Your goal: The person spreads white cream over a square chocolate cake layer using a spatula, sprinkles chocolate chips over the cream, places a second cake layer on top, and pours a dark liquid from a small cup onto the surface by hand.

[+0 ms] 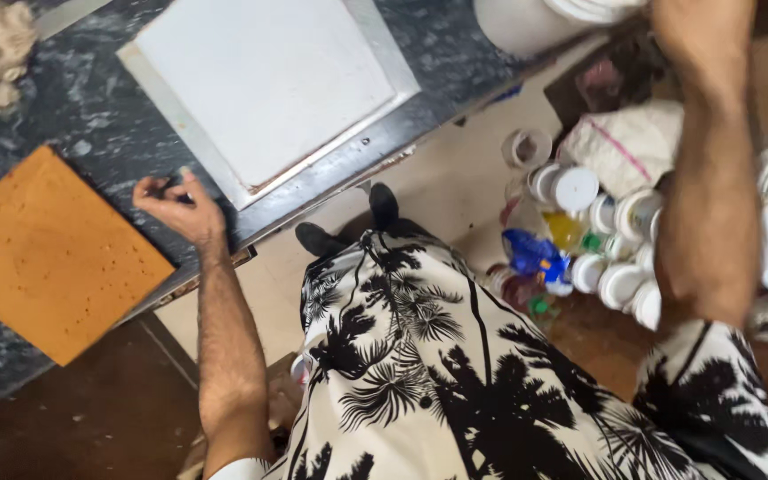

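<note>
Dark marble bench [99, 116] carries our work: our left hand [179, 206] pinches a small dark thing, unidentifiable, between the orange board [41, 253] and white slab [264, 84]. Both look unmarked. Our right grip is out of view.

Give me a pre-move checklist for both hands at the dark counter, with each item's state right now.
1. Left hand in view on the counter: ok.
2. Left grip: fingers curled on something small and dark; what it is, cannot tell.
3. Orange board lies flat, apart from the left hand: ok.
4. White board lies flat on its tray, untouched: ok.
5. Right hand: out of frame, only the right forearm shows: cannot tell.
6. Floor by the feet: jars crowd close on the right: not ok.
</note>
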